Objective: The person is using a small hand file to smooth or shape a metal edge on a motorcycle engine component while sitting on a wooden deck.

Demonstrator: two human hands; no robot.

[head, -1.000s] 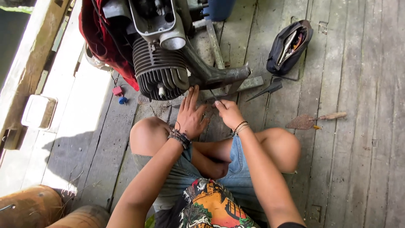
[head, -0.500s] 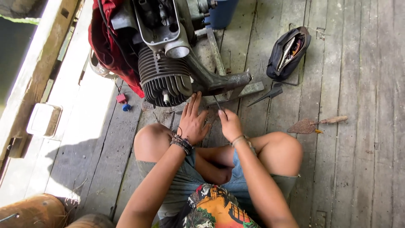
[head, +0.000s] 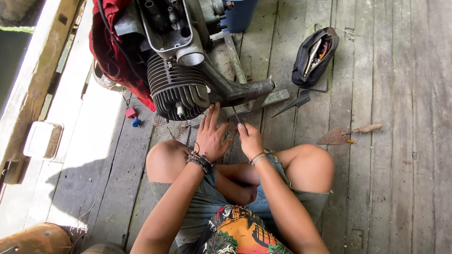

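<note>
I sit cross-legged on a grey plank floor before a small engine (head: 176, 91) with black cooling fins and a grey exhaust pipe (head: 235, 89). My left hand (head: 212, 135) lies flat with fingers spread on the boards just under the finned cylinder. Beside it, my right hand (head: 249, 138) is closed around a thin metal tool (head: 237, 114) whose shaft points up toward the exhaust pipe. Beaded bracelets ring both wrists.
A black pouch (head: 313, 56) with tools lies open at upper right, a dark pointed tool (head: 292, 104) below it. A rusty trowel (head: 346, 134) rests on the boards to the right. Red cloth (head: 110, 51) hangs off the engine's left. A blue container (head: 240, 14) stands behind.
Both hands have moved a little forward toward the engine, which now sits closer and larger in view. The right hand now shows the thin tool upright.
</note>
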